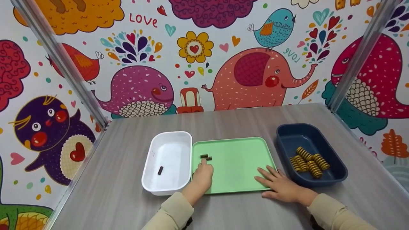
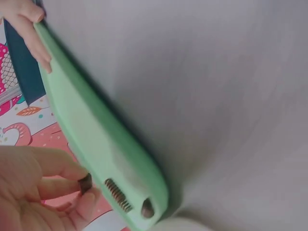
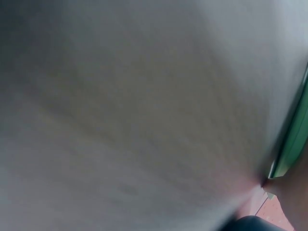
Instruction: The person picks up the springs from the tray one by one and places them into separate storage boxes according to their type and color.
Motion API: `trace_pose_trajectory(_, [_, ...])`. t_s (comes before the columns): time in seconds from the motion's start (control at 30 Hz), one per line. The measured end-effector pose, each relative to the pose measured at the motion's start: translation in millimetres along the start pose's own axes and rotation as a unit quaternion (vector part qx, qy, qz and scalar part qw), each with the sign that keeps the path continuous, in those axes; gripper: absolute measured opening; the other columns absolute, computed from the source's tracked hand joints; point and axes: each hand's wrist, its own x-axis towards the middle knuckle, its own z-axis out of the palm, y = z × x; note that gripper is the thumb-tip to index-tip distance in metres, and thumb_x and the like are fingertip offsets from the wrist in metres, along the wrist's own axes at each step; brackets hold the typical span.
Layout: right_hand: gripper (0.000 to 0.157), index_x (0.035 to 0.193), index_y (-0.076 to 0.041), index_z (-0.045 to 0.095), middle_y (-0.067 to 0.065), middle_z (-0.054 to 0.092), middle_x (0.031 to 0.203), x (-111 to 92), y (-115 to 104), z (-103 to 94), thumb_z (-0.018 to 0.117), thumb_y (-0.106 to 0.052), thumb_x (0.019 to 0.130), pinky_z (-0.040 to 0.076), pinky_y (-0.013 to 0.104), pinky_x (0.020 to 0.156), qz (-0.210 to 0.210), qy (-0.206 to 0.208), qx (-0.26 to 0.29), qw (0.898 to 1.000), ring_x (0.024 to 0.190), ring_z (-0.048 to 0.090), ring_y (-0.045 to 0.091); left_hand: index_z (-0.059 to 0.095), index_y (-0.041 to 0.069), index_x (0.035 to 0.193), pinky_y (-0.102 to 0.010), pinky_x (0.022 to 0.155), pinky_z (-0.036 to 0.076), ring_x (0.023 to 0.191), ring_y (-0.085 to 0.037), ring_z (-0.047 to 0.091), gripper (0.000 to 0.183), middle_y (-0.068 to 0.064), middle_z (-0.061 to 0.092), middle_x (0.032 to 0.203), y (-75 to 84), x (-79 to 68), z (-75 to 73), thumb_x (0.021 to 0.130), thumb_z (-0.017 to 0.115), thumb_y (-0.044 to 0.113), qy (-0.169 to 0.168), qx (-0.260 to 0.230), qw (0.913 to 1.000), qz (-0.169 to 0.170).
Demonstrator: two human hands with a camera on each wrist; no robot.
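Note:
My left hand [image 1: 203, 175] is over the left part of a light green tray [image 1: 236, 164]. Its thumb and fingers pinch a small dark brown piece [image 2: 85, 183]. Beside it on the tray lies a short, dark, ribbed cylinder [image 1: 204, 156], its ridges clear in the left wrist view. Another dark piece [image 2: 147, 208] sits near the tray's end in that view. My right hand [image 1: 282, 187] rests with spread fingers on the tray's right front corner. The right wrist view shows only a blurred part of that hand [image 3: 291, 192] beside the green edge.
Left of the tray stands a white bin [image 1: 150, 159] with one dark short stick [image 1: 160, 170] in it. On the right, a dark blue bin [image 1: 295, 131] holds several gold-and-black ribbed cylinders [image 1: 314, 169]. A patterned wall [image 1: 198, 73] rises behind the grey table [image 1: 111, 179].

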Motion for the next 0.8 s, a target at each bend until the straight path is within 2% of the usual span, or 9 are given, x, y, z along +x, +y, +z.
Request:
trace_pose_trajectory(0.13, [0.055,0.142,-0.015,0.035,0.022,0.021,0.147,0,1,0.5,0.047,-0.038,0.093,0.016,0.073,0.092,-0.003,0.002,0.0,1.0,0.129,0.012,0.054,0.059,-0.006,0.07,-0.032,0.05,0.048,0.064,-0.025,0.054,0.011,-0.016,0.048,0.086,-4.7,6.8,-11.5,0.074,0.059,-0.016,0.017,-0.022,0.9996,0.007])
trace_pose_trajectory(0.37, [0.056,0.142,-0.015,0.035,0.022,0.02,0.148,0,1,1.9,0.047,-0.039,0.093,0.015,0.073,0.094,0.006,-0.001,0.003,1.0,0.131,0.01,0.051,0.058,-0.007,0.071,-0.037,0.051,0.049,0.062,-0.03,0.055,0.009,-0.015,0.046,0.079,-20.1,17.1,-35.9,0.069,0.059,-0.015,0.078,-0.027,0.9963,0.025])
trace_pose_trajectory(0.43, [0.056,0.142,-0.016,0.035,0.022,0.02,0.148,0,1,2.0,0.047,-0.04,0.093,0.015,0.073,0.094,0.01,-0.004,0.003,1.0,0.131,0.01,0.051,0.057,-0.007,0.071,-0.037,0.051,0.048,0.06,-0.031,0.055,0.008,-0.016,0.046,0.081,-25.8,19.9,-43.1,0.068,0.059,-0.014,0.079,-0.031,0.9962,0.016])
trace_pose_trajectory(0.6, [0.056,0.142,-0.016,0.035,0.021,0.02,0.148,0,1,1.3,0.047,-0.04,0.092,0.014,0.073,0.094,0.015,-0.008,0.007,1.0,0.13,0.009,0.052,0.059,-0.009,0.077,-0.036,0.051,0.049,0.058,-0.029,0.056,0.01,-0.017,0.046,0.087,-40.5,26.7,-59.4,0.068,0.056,-0.013,0.045,-0.046,0.9975,-0.031])
trace_pose_trajectory(0.8, [0.056,0.142,-0.015,0.035,0.022,0.019,0.148,0,2,1.5,0.047,-0.039,0.093,0.014,0.073,0.093,0.013,-0.009,0.01,1.0,0.13,0.009,0.053,0.06,-0.01,0.078,-0.04,0.056,0.05,0.062,-0.033,0.058,0.01,-0.02,0.047,0.088,-61.2,30.9,-68.0,0.069,0.055,-0.01,0.028,-0.045,0.9963,-0.068])
